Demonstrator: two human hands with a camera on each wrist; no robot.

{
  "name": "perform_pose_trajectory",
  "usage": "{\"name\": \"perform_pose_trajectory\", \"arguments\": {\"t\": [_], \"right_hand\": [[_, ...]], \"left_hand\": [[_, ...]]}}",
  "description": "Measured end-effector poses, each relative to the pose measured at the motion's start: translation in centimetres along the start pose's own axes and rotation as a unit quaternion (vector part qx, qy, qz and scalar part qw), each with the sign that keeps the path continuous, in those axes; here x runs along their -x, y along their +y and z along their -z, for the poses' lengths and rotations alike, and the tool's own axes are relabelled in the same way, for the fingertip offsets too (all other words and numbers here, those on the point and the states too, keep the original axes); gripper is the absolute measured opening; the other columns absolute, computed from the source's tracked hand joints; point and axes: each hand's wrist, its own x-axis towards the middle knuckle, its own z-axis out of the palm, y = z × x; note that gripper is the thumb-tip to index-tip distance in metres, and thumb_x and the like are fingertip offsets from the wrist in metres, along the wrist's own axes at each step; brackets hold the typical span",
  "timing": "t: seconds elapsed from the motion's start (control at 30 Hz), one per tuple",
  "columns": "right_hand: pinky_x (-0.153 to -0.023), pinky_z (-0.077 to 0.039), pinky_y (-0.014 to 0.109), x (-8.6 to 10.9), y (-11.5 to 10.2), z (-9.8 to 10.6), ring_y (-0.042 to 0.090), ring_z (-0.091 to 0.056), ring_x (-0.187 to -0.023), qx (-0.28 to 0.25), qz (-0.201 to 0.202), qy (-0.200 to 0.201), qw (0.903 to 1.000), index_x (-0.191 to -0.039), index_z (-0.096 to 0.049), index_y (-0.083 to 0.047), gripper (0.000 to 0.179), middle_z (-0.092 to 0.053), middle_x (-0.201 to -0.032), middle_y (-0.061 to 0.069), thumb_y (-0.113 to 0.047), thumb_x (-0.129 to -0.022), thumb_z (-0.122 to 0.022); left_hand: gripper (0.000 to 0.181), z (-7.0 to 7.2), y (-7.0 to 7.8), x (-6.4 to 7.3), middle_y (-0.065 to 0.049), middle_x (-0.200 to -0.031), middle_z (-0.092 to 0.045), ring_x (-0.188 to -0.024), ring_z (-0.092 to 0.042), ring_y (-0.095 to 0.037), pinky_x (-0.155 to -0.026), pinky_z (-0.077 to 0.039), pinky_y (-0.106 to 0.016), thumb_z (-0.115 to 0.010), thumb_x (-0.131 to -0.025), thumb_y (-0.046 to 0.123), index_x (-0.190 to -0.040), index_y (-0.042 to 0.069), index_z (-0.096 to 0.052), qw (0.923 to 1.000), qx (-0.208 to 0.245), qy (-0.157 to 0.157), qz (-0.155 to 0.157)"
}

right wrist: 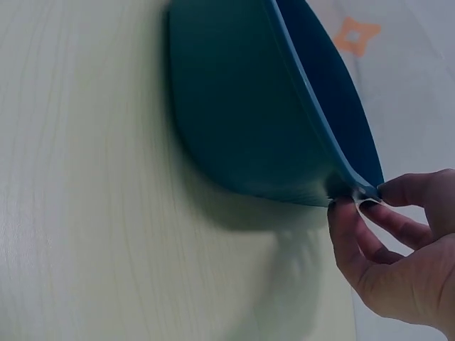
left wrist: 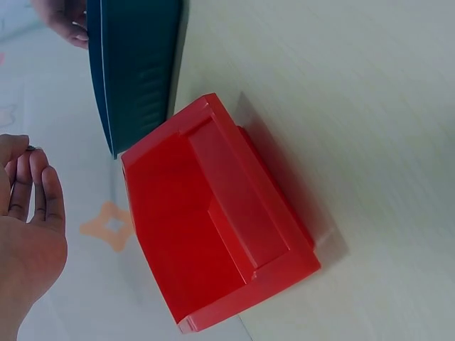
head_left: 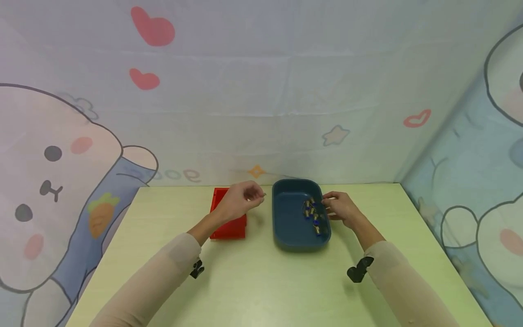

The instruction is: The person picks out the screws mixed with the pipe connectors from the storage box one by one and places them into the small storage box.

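Note:
My left hand (head_left: 242,198) is raised over the right side of a red open-front bin (head_left: 229,231). Between its thumb and fingertips it pinches a small dark piece (left wrist: 31,148), mostly covered by the fingers, so I cannot tell its kind. My right hand (head_left: 342,209) grips the right rim of a dark blue basin (head_left: 286,227), thumb and fingers pinching the edge in the right wrist view. Several small brass fittings (head_left: 308,211) with blue ends lie gathered along the basin's right side.
Both containers stand side by side toward the back of a pale wood-grain table (head_left: 261,281), the bin left of the basin. Behind the table's back edge hangs a printed cloth (head_left: 245,113) with hearts and cartoon animals.

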Motion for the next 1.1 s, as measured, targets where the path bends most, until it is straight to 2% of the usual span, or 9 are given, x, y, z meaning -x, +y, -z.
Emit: {"name": "perform_pose_trajectory", "arguments": {"t": [0.2,0.5,0.7,1.1], "right_hand": [[-0.082,-0.063,0.037,0.0,0.3,0.1,0.029,-0.072,-0.105,0.0,0.008,-0.021,0.9998,-0.15,-0.048,0.006,0.046,-0.062,-0.135,0.028,-0.014,-0.11,-0.052],[-0.08,-0.064,0.038,0.2,0.7,0.5,0.029,-0.076,-0.1,-0.007,-0.001,-0.035,0.9994,-0.153,-0.046,0.003,0.048,-0.063,-0.136,0.029,-0.016,-0.109,-0.054],[-0.082,-0.064,0.04,0.5,0.9,0.5,0.03,-0.075,-0.102,-0.013,-0.012,-0.059,0.9981,-0.16,-0.037,0.002,0.054,-0.05,-0.15,0.032,-0.021,-0.113,-0.048],[-0.086,-0.063,0.043,0.3,0.9,0.6,0.035,-0.072,-0.112,-0.014,-0.014,-0.061,0.9979,-0.16,-0.037,0.004,0.054,-0.046,-0.153,0.034,-0.021,-0.114,-0.046]], "left_hand": [[0.01,0.4,0.1,0.3,0.0,-0.101,-0.072,-0.089,-0.067,-0.018,-0.084,-0.058,-0.031,-0.076,-0.099,0.013,-0.109,0.009,-0.072,0.9999,0.005,0.005,0.01],[0.009,0.7,-0.1,0.6,0.0,-0.1,-0.072,-0.088,-0.067,-0.02,-0.084,-0.058,-0.032,-0.076,-0.099,0.012,-0.108,0.01,-0.073,0.9998,0.007,0.009,0.018],[0.011,1.2,-0.3,0.9,0.0,-0.101,-0.072,-0.088,-0.067,-0.019,-0.082,-0.058,-0.03,-0.075,-0.1,0.014,-0.11,0.01,-0.073,0.9997,0.004,0.017,0.019],[0.008,1.6,-0.9,1.1,0.001,-0.098,-0.071,-0.087,-0.067,-0.019,-0.08,-0.058,-0.031,-0.076,-0.1,0.016,-0.107,0.014,-0.073,0.9994,-0.003,0.021,0.027]]}}
